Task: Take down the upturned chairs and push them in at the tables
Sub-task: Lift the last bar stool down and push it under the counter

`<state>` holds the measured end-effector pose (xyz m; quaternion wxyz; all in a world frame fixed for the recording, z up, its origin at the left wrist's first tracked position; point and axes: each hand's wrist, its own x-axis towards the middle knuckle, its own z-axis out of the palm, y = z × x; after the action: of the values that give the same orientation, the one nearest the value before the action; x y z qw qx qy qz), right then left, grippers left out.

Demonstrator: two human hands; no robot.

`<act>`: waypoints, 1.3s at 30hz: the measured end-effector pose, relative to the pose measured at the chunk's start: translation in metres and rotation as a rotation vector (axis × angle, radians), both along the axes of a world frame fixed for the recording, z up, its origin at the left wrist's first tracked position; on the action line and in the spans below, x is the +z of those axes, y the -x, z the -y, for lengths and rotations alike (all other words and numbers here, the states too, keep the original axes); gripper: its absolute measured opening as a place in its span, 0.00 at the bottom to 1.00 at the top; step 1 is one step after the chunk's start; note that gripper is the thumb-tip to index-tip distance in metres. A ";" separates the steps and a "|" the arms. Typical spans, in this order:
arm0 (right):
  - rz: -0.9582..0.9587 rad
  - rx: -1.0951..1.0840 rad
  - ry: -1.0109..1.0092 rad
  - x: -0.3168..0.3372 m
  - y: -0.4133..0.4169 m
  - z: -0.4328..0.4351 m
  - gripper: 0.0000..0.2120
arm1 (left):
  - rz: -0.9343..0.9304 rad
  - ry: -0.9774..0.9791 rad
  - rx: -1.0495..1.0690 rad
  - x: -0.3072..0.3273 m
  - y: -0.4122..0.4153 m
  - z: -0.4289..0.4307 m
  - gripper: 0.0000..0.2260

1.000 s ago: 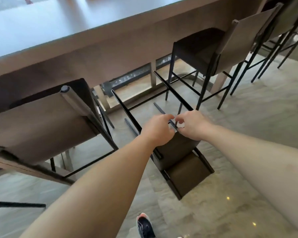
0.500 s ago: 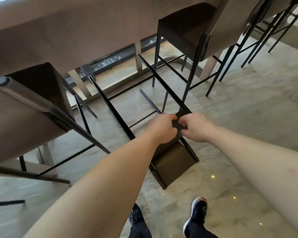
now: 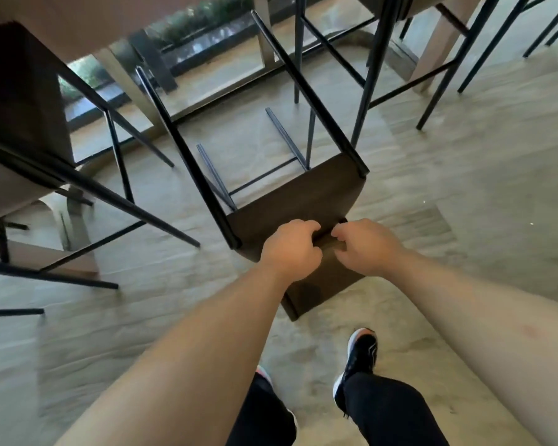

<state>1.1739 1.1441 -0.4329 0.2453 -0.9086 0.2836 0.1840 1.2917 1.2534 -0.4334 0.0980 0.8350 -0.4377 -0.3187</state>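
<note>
Chair in hand: a tall dark stool point(image 3: 303, 201) with a brown seat and thin black metal legs, tipped over so its legs point away from the person toward the tabletop; its backrest end is lowest, near the floor.
Left hand: the left hand point(image 3: 290, 249) is on the near edge of the stool's seat, fingers point(image 3: 306, 227) curled over that edge and clenched on it.
Right hand: the right hand point(image 3: 368, 246) is just beside the left, on the same seat edge, fingers point(image 3: 340, 233) hooked over it and gripping.
Tabletop: the long brown tabletop point(image 3: 87, 20) runs across the top, beyond the stool's leg tips.
Neighbouring stools: one upright stool point(image 3: 20, 130) stands left of the held stool, at the tabletop; the black legs of another stool point(image 3: 371, 69) stand right of it, seat out of frame.
Floor: pale stone floor point(image 3: 464, 175) under the stool.
Feet: a black shoe point(image 3: 358, 352) is on the floor nearer the person than the stool, below dark trousers.
</note>
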 end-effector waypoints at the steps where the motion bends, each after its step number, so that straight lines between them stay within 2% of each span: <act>1: -0.003 -0.010 -0.009 -0.019 0.004 0.000 0.08 | -0.002 -0.007 -0.004 -0.019 0.002 0.001 0.22; 5: 0.012 -0.063 -0.022 -0.100 0.012 -0.004 0.07 | -0.025 -0.026 -0.007 -0.099 0.006 0.001 0.22; 10: -0.022 -0.145 -0.081 -0.218 0.024 -0.016 0.16 | -0.072 -0.094 -0.027 -0.220 0.014 0.001 0.15; 16: -0.093 -0.195 -0.065 -0.352 0.025 -0.017 0.08 | -0.108 -0.101 -0.049 -0.366 0.021 0.004 0.20; 19: -0.146 -0.232 -0.051 -0.412 0.025 -0.020 0.07 | -0.102 -0.084 -0.066 -0.428 0.023 -0.003 0.19; 23: -0.200 -0.132 -0.058 -0.479 0.036 -0.029 0.07 | -0.045 -0.045 -0.173 -0.496 0.032 -0.009 0.18; 25: -0.194 -0.032 -0.025 -0.498 0.042 -0.033 0.12 | 0.008 -0.040 -0.216 -0.516 0.038 -0.011 0.18; 28: -0.209 0.137 0.083 -0.531 0.047 -0.040 0.29 | 0.050 -0.057 -0.231 -0.543 0.045 -0.016 0.21; 30: -0.220 0.211 0.183 -0.547 0.045 -0.038 0.36 | 0.050 -0.047 -0.176 -0.557 0.043 -0.014 0.23; 34: -0.206 0.353 0.297 -0.569 0.046 -0.030 0.45 | 0.112 -0.016 -0.145 -0.576 0.047 -0.016 0.26; 36: -0.215 0.435 0.334 -0.574 0.052 -0.023 0.49 | 0.135 -0.014 -0.155 -0.585 0.053 -0.021 0.30; 39: -0.200 0.536 0.392 -0.579 0.057 -0.013 0.51 | 0.154 -0.013 -0.177 -0.596 0.060 -0.026 0.38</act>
<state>1.1166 1.1571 -1.0119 -0.0201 -0.9581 0.0873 0.2722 1.2320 1.2790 -1.0298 0.0304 0.8157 -0.5139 -0.2639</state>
